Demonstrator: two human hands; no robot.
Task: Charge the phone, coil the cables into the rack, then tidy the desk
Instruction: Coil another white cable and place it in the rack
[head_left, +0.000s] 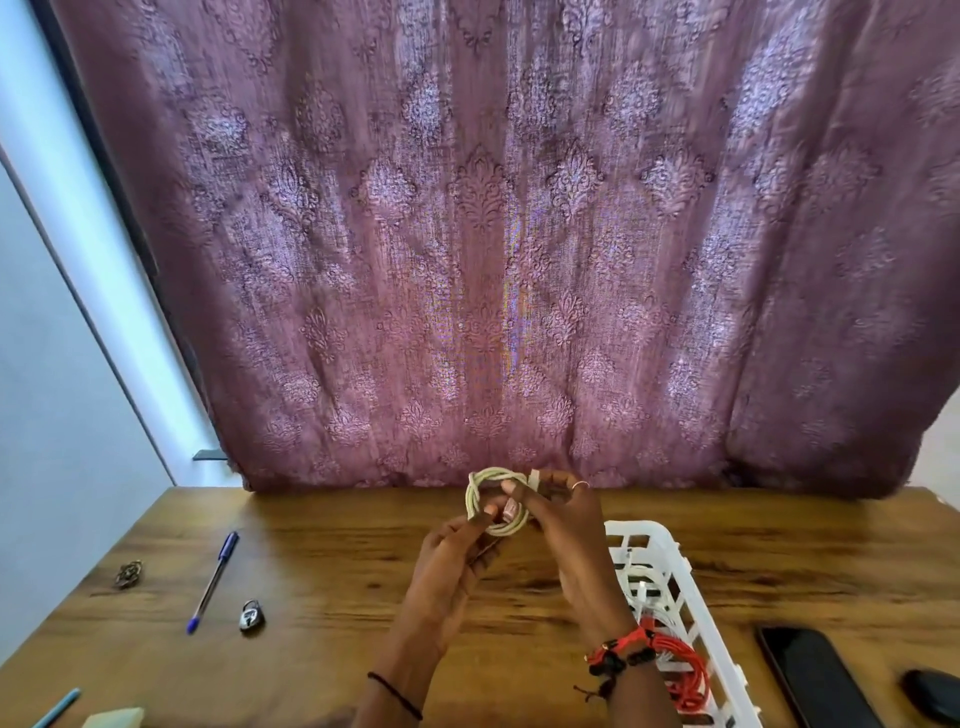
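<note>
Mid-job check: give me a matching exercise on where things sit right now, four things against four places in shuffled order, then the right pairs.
Things:
1. phone
2. white cable
3. blue pen
4. red cable

Places:
A. coiled, gripped by the left hand and the right hand
B. flat on the desk, right of the basket
C. inside the basket
D. on the desk, left of both hands

Pairs: 1-B; 2-A; 3-D; 4-C
</note>
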